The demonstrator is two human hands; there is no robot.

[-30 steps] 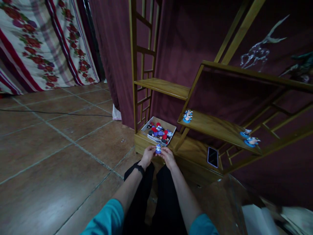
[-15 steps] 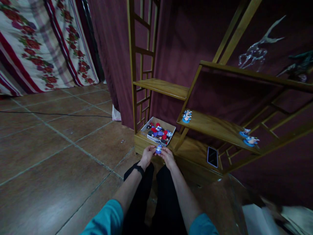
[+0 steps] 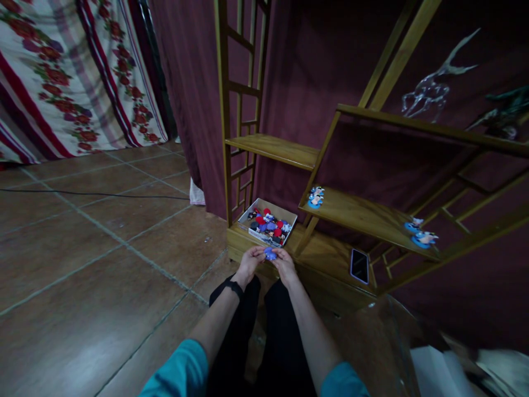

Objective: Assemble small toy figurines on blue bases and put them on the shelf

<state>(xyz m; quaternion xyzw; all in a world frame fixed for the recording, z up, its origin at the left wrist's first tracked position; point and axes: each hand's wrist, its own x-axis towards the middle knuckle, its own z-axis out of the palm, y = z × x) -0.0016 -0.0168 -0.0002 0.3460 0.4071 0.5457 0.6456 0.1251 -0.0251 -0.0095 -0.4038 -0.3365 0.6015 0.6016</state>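
Observation:
Between my two hands is a small purple figurine [image 3: 270,253], its round base turned towards me. My left hand [image 3: 251,261] pinches it from the left, and my right hand [image 3: 285,263] grips its right side with the fingertips. Just beyond my fingers, a shallow white box [image 3: 255,235] stands on the lowest shelf board. Inside it lie several small figurines [image 3: 270,226] in a jumble, with red, purple and dark round bases.
On the middle shelf [image 3: 359,212] stand small figurines on blue bases, some at the left end [image 3: 316,197], others at the right [image 3: 424,237]. A phone [image 3: 359,266] lies on the bottom board. Higher up stands a clear deer ornament [image 3: 430,91]. A black cable [image 3: 95,193] crosses the tiled floor.
The figurine has been tipped between my fingers, so its purple base faces me where its pale front showed before. Both hands have stayed in almost the same place.

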